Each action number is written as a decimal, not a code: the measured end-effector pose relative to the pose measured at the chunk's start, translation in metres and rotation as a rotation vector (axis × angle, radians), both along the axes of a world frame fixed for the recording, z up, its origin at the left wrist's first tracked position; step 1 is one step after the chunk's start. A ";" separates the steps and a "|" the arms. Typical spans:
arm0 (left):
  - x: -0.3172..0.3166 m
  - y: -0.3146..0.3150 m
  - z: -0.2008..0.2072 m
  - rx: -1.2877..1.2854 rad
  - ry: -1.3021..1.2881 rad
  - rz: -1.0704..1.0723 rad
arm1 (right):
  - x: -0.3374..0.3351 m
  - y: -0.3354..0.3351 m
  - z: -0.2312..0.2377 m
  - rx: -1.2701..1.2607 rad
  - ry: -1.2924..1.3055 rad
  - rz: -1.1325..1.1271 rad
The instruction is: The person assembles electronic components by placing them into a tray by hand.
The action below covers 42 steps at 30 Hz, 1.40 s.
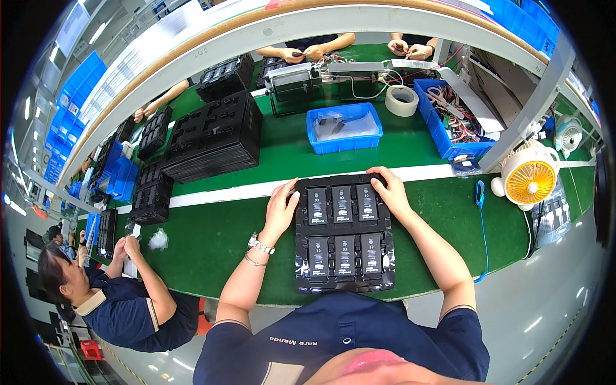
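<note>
A black plastic tray (344,230) lies on the green table right in front of me. Two rows of three flat black battery packs (342,204) with pale printing sit in its pockets. My left hand (281,206) grips the tray's far left corner, thumb along the side and fingers curled over the edge. At the far right corner, my right hand (391,192) grips it the same way, thumb on top. The fingertips under the rim are partly hidden.
Beyond the tray stand a blue bin (344,145) with clear bags, a tape roll (402,101), and a blue bin (473,151) of wires and scissors. A yellow fan (530,182) is at right. Stacked black trays (215,138) stand left, near a seated co-worker (131,308).
</note>
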<state>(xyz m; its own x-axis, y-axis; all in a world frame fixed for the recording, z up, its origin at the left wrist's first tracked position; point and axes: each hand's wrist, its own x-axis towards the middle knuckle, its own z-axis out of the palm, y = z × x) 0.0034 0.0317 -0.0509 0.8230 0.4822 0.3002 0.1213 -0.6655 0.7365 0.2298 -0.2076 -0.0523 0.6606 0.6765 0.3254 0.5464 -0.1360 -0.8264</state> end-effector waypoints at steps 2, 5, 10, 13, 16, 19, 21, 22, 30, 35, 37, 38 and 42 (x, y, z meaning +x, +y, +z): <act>0.000 0.001 0.000 0.006 0.001 -0.002 | 0.001 0.000 -0.001 0.004 0.008 0.001; 0.000 0.001 -0.002 0.011 0.001 0.000 | 0.000 0.000 0.001 -0.001 0.024 0.005; 0.000 0.001 -0.002 0.006 0.005 0.006 | 0.000 0.000 0.000 0.005 0.008 0.004; 0.000 0.000 0.000 -0.001 0.007 0.005 | 0.000 0.000 -0.001 0.002 0.007 0.001; 0.000 0.000 -0.001 0.005 0.004 0.005 | 0.001 0.000 -0.002 0.003 0.004 0.003; 0.000 0.001 -0.001 0.020 0.003 0.005 | 0.001 0.000 -0.002 0.009 0.003 0.005; 0.000 0.000 0.000 0.015 0.005 0.004 | 0.001 0.000 -0.002 0.012 0.005 0.007; 0.000 0.000 0.000 0.010 0.006 0.003 | 0.001 0.000 -0.001 0.011 0.011 0.006; 0.000 0.001 -0.003 0.005 0.002 0.000 | 0.000 0.000 0.002 0.004 0.046 0.006; 0.000 0.001 -0.002 0.002 -0.010 -0.006 | 0.000 0.000 0.002 0.004 0.040 0.009; 0.000 0.001 0.000 0.021 0.008 -0.012 | 0.000 0.000 0.002 -0.001 0.047 0.010; 0.000 0.001 0.000 0.021 0.008 -0.012 | 0.000 0.000 0.002 -0.006 0.054 0.010; 0.000 -0.001 0.001 -0.022 -0.010 -0.012 | -0.001 0.000 0.003 0.007 0.040 0.006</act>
<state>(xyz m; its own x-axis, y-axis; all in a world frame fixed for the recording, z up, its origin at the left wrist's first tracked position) 0.0035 0.0309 -0.0503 0.8258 0.4787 0.2983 0.1056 -0.6507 0.7520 0.2289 -0.2074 -0.0494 0.6691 0.6782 0.3039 0.5136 -0.1265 -0.8486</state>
